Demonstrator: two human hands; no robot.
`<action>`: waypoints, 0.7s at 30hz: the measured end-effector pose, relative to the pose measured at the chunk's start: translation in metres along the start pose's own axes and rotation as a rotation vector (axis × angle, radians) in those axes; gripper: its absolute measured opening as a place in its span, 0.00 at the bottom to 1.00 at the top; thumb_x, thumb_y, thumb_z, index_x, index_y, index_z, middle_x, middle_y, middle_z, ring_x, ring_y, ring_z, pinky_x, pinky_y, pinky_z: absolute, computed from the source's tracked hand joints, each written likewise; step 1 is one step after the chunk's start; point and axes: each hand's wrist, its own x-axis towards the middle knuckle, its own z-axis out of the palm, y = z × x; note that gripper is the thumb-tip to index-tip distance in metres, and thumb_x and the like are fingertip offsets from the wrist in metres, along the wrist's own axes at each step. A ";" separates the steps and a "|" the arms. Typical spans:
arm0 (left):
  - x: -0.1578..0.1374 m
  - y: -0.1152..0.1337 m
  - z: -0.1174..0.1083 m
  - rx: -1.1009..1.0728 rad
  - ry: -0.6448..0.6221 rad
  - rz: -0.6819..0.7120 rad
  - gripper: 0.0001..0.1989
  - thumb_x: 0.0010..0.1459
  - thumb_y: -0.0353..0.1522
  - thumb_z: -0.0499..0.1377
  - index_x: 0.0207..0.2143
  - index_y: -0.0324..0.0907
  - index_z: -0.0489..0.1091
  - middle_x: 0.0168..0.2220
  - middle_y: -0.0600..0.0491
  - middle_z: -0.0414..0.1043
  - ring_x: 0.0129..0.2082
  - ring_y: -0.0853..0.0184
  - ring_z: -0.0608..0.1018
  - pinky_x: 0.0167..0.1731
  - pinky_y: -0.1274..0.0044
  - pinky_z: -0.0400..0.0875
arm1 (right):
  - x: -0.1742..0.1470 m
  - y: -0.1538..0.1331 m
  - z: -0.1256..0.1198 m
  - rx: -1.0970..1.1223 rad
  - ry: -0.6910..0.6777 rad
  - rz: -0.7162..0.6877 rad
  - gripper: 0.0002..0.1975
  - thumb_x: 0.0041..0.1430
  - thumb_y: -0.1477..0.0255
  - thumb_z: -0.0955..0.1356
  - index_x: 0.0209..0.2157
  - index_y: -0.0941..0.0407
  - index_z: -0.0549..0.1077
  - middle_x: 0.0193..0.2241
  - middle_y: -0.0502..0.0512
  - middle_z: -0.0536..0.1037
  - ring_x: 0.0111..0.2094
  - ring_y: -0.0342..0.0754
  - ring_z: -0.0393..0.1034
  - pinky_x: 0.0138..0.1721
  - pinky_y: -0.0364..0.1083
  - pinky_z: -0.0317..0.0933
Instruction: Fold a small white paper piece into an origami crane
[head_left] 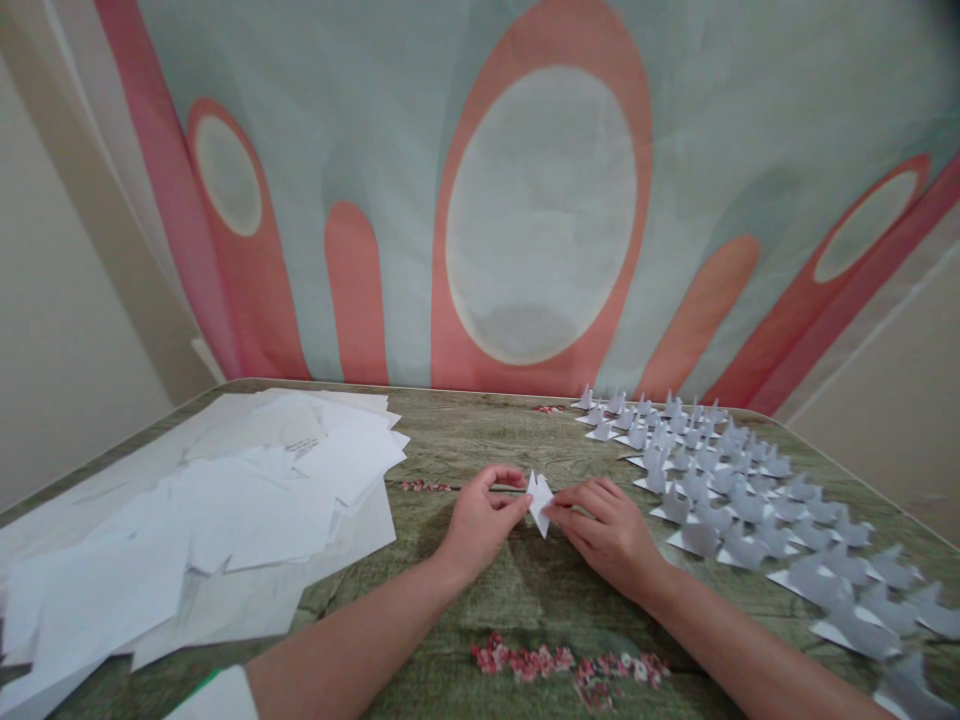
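Note:
Between my two hands, a small folded white paper piece (539,505) is held just above the table, with pointed tips at its top and bottom. My left hand (486,515) pinches its left edge between thumb and fingers. On the opposite edge, the fingertips of my right hand (606,528) are closed. Just past my right hand stand rows of folded white paper cranes (697,485), several of them, covering the right side of the table. Fine creases in the held piece are too small to make out.
Loose white paper sheets (255,510) lie in an overlapping heap across the left of the table. The wood-patterned tabletop (465,440) carries printed pink flowers (525,658). Behind it hangs a grey-green and coral patterned cloth (405,120), with pale walls at both sides.

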 end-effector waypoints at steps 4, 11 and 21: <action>-0.002 0.004 -0.002 0.162 -0.055 0.161 0.09 0.51 0.29 0.55 0.37 0.39 0.68 0.35 0.50 0.71 0.30 0.69 0.74 0.31 0.78 0.69 | 0.001 0.000 0.000 0.036 0.008 0.027 0.10 0.57 0.76 0.62 0.36 0.51 0.73 0.32 0.53 0.76 0.32 0.45 0.66 0.34 0.47 0.56; -0.005 0.008 -0.009 0.600 -0.205 0.432 0.12 0.49 0.23 0.55 0.36 0.42 0.72 0.36 0.52 0.71 0.38 0.67 0.72 0.43 0.76 0.65 | 0.002 -0.002 0.004 0.084 -0.007 0.003 0.10 0.57 0.76 0.62 0.36 0.53 0.73 0.33 0.54 0.76 0.35 0.45 0.68 0.37 0.47 0.58; -0.011 0.010 -0.011 1.130 -0.304 0.548 0.08 0.56 0.29 0.53 0.35 0.43 0.71 0.35 0.53 0.73 0.38 0.66 0.71 0.42 0.73 0.63 | -0.003 0.002 0.013 0.030 -0.072 -0.112 0.08 0.59 0.74 0.62 0.36 0.55 0.72 0.31 0.53 0.76 0.34 0.44 0.67 0.37 0.45 0.59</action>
